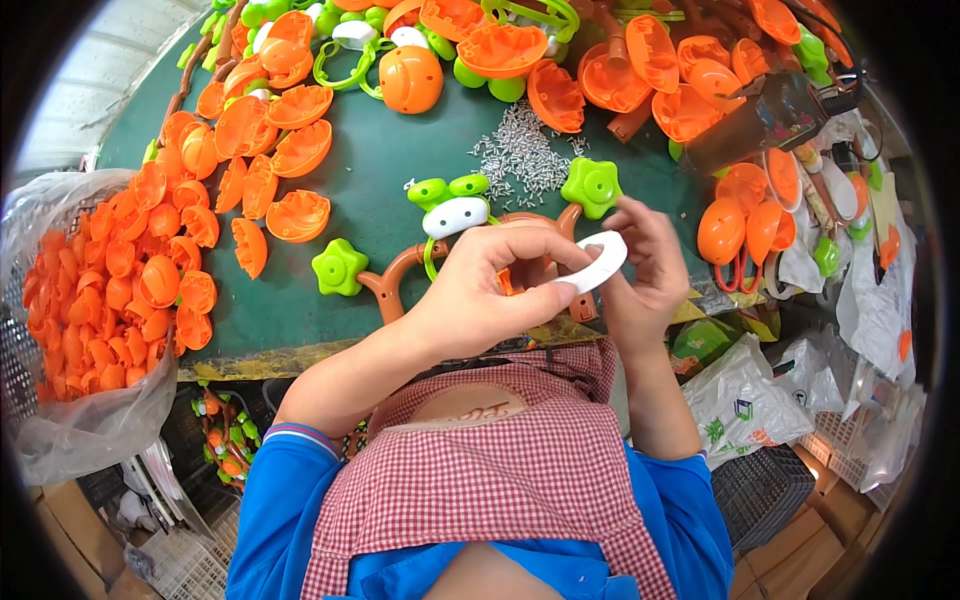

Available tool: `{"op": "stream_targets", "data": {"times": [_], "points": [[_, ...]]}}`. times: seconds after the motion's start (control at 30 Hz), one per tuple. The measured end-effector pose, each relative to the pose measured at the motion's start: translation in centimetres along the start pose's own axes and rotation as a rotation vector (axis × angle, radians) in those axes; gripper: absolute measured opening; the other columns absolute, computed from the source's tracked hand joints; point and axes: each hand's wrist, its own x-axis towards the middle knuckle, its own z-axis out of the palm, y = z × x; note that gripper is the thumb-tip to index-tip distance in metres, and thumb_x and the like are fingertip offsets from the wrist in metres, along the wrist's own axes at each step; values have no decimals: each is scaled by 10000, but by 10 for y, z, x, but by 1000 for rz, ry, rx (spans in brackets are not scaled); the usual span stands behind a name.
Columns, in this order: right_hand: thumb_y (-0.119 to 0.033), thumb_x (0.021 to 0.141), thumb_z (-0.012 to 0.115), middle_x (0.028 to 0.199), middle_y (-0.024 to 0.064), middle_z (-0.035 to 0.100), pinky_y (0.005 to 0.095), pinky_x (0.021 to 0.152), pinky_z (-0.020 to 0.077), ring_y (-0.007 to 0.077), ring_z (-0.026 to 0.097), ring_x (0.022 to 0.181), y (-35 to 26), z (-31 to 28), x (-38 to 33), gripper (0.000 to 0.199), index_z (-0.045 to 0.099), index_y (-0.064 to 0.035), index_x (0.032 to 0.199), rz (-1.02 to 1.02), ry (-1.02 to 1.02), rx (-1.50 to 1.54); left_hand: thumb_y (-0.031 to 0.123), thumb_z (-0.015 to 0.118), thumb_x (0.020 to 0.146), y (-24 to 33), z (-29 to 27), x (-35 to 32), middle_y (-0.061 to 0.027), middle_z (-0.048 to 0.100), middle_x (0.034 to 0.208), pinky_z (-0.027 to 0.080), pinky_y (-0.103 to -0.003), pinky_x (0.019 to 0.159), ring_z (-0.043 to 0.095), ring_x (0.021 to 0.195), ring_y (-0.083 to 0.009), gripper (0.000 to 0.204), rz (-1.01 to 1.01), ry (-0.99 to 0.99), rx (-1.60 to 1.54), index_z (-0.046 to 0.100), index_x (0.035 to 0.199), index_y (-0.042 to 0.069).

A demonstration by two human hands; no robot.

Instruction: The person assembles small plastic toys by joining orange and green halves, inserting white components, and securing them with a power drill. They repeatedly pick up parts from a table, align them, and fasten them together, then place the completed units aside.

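My left hand (490,285) and my right hand (640,270) meet over the near edge of the green table (390,170). Both pinch a white oval plastic ring (598,264) between their fingertips. A small orange piece shows under my left fingers. Just beyond my hands lies a brown curved toy frame (400,275) with two green star wheels, one on the left (339,266) and one further right (591,186), and a green-and-white frog-eye part (450,205).
Orange half shells (270,160) lie scattered over the table's left and far side. A clear bag (95,300) full of them hangs at the left. A heap of small silver screws (525,155) lies mid-table. An electric screwdriver (770,115) and plastic bags (750,400) sit at the right.
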Motion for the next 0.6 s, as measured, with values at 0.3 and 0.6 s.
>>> {"op": "stream_targets", "data": {"times": [0.3, 0.6], "points": [[0, 689, 787, 800, 83, 637, 326, 609, 502, 243, 617, 662, -16, -18, 14, 220, 707, -5, 894, -608, -177, -487, 29, 733, 646, -2, 7, 4, -76, 673, 888, 480, -318, 624, 595, 692, -232, 303, 562, 396, 888, 700, 948, 39], [-5, 630, 785, 804, 59, 620, 374, 696, 517, 237, 600, 691, -16, -13, 19, 252, 678, -30, 857, -746, -173, -683, 113, 753, 621, -12, 15, 6, 10, 628, 847, 425, -338, 580, 548, 653, -186, 314, 675, 538, 1135, 694, 927, 75]]}}
